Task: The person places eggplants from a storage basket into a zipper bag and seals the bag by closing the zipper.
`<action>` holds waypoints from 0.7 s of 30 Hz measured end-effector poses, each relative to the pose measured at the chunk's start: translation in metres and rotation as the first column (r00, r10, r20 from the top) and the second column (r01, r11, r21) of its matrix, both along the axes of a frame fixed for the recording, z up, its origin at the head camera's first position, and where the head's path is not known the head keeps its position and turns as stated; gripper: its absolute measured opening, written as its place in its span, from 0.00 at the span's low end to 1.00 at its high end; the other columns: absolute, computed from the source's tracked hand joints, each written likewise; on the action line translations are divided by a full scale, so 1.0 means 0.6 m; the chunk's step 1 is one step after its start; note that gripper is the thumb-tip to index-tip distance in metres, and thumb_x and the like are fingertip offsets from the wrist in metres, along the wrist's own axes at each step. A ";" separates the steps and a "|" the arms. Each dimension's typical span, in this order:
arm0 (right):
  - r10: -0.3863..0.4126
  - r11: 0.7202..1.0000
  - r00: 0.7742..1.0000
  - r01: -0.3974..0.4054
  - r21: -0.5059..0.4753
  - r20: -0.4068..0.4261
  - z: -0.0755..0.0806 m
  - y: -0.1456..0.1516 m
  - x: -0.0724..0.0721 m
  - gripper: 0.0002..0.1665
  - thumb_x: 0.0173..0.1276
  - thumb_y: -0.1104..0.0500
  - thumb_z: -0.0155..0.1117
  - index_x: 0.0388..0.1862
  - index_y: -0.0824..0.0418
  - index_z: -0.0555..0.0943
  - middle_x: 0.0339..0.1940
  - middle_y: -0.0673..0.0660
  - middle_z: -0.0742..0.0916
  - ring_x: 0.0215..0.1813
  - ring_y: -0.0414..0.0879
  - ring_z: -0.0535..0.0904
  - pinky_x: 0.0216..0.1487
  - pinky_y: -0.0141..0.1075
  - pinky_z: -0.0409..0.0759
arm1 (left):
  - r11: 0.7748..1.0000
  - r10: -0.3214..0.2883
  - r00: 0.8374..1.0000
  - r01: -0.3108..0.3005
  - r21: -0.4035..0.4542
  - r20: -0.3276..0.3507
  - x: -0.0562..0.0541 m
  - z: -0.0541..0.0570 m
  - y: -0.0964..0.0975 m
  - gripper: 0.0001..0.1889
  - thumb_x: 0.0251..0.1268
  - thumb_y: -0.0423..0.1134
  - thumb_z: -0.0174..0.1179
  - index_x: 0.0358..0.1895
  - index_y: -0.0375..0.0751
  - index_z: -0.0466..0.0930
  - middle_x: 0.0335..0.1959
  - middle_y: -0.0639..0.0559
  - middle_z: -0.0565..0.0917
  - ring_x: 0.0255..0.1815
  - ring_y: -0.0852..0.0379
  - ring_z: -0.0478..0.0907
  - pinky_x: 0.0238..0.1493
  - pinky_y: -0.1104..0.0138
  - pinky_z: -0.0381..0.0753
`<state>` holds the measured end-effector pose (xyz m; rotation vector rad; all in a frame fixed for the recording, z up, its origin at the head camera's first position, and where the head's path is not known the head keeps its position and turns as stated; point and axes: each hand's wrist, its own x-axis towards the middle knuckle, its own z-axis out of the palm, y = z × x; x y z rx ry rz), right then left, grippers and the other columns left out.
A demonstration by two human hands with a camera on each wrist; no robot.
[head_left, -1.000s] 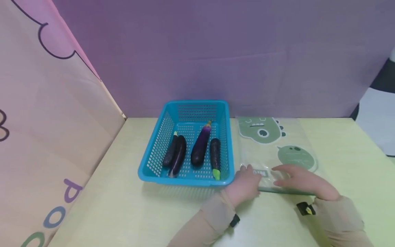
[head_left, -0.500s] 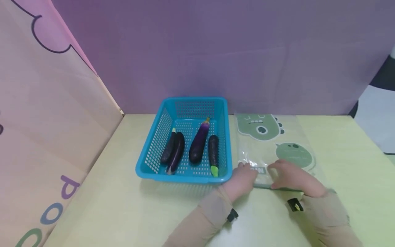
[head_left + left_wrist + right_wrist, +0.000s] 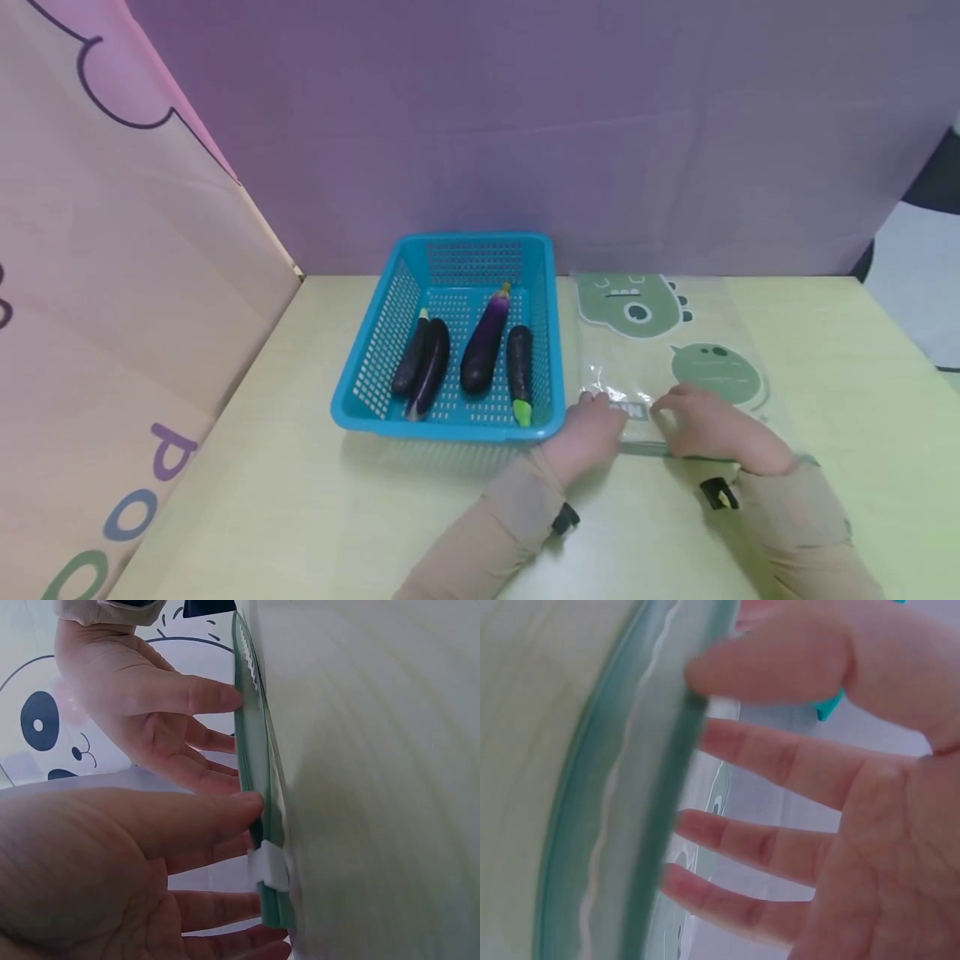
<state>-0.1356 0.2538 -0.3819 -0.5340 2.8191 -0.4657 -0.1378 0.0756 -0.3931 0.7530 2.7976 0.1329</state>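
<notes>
A clear zip bag [image 3: 637,312] with green dinosaur prints lies flat on the table, its green zip edge towards me. My left hand [image 3: 585,440] grips the left part of that edge, thumb beneath and fingers on the printed side. Close to that thumb, a white slider [image 3: 268,866] sits on the zip strip in the left wrist view. My right hand [image 3: 712,429] pinches the same edge farther right, its thumb [image 3: 772,664] against the green strip and the other fingers across the bag. The two zip strips stand slightly apart in the right wrist view.
A blue plastic basket [image 3: 457,429] stands left of the bag, its near right corner close to my left hand. Several eggplants [image 3: 483,346] lie in it. A purple backdrop [image 3: 480,133] rises behind the table [image 3: 300,500], with a printed cloth [image 3: 135,275] along the left.
My right hand has come down and left onto the bag's edge and now pinches it. My left hand stays at the left part. The head view has shifted slightly.
</notes>
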 end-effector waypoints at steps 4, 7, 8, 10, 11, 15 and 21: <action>0.008 1.000 1.000 -0.008 -0.011 -0.001 0.002 0.000 -0.003 0.19 0.42 0.62 0.69 0.38 0.62 0.82 0.43 0.64 0.81 0.42 0.58 0.77 0.46 0.58 0.76 | 1.000 -0.002 1.000 0.002 0.004 -0.003 0.001 0.005 -0.002 0.14 0.64 0.45 0.58 0.52 0.54 0.79 0.52 0.54 0.77 0.48 0.58 0.71 0.43 0.70 0.74; 0.024 1.000 1.000 -0.024 -0.005 -0.018 0.000 0.001 -0.004 0.10 0.42 0.63 0.67 0.28 0.59 0.82 0.43 0.64 0.82 0.42 0.59 0.77 0.48 0.57 0.76 | 1.000 0.006 1.000 -0.006 0.005 -0.002 0.001 0.007 -0.003 0.14 0.63 0.43 0.58 0.52 0.52 0.79 0.50 0.54 0.78 0.47 0.58 0.71 0.42 0.70 0.74; 0.033 0.999 0.999 -0.033 -0.003 -0.029 -0.001 0.001 -0.005 0.08 0.41 0.64 0.67 0.25 0.58 0.82 0.43 0.65 0.82 0.43 0.59 0.77 0.48 0.56 0.76 | 1.000 0.008 1.000 -0.008 0.001 -0.002 0.001 0.008 -0.003 0.14 0.63 0.43 0.58 0.51 0.51 0.79 0.50 0.54 0.78 0.47 0.58 0.71 0.42 0.70 0.74; 0.051 0.999 0.997 -0.051 0.002 -0.055 -0.005 0.003 -0.006 0.06 0.41 0.64 0.67 0.21 0.56 0.81 0.43 0.66 0.82 0.43 0.59 0.77 0.49 0.56 0.76 | 1.000 0.008 1.000 -0.008 -0.009 -0.002 0.000 0.008 -0.003 0.12 0.63 0.42 0.59 0.49 0.50 0.80 0.49 0.55 0.78 0.46 0.58 0.71 0.41 0.70 0.73; 0.060 0.998 0.996 -0.059 0.005 -0.066 -0.007 0.005 -0.007 0.06 0.42 0.64 0.68 0.21 0.55 0.81 0.44 0.67 0.82 0.43 0.60 0.78 0.49 0.56 0.76 | 1.000 0.007 1.000 -0.007 -0.016 -0.001 0.000 0.008 -0.003 0.12 0.62 0.41 0.58 0.48 0.50 0.81 0.48 0.55 0.78 0.46 0.58 0.71 0.40 0.71 0.73; 0.093 0.996 0.990 -0.094 -0.005 -0.106 -0.012 0.010 -0.011 0.05 0.46 0.63 0.67 0.18 0.55 0.80 0.38 0.61 0.83 0.38 0.53 0.77 0.44 0.51 0.78 | 0.999 -0.004 1.000 0.003 -0.040 -0.007 0.000 0.006 -0.001 0.10 0.62 0.40 0.58 0.46 0.51 0.82 0.47 0.55 0.77 0.45 0.59 0.70 0.38 0.71 0.73; 0.032 0.996 0.997 -0.038 -0.079 -0.075 -0.007 0.013 -0.011 0.03 0.54 0.66 0.62 0.24 0.59 0.81 0.32 0.56 0.85 0.36 0.50 0.79 0.42 0.50 0.79 | 0.999 -0.007 0.999 0.006 -0.038 -0.032 0.001 0.005 0.001 0.09 0.63 0.41 0.58 0.44 0.52 0.82 0.46 0.56 0.78 0.44 0.59 0.71 0.38 0.71 0.72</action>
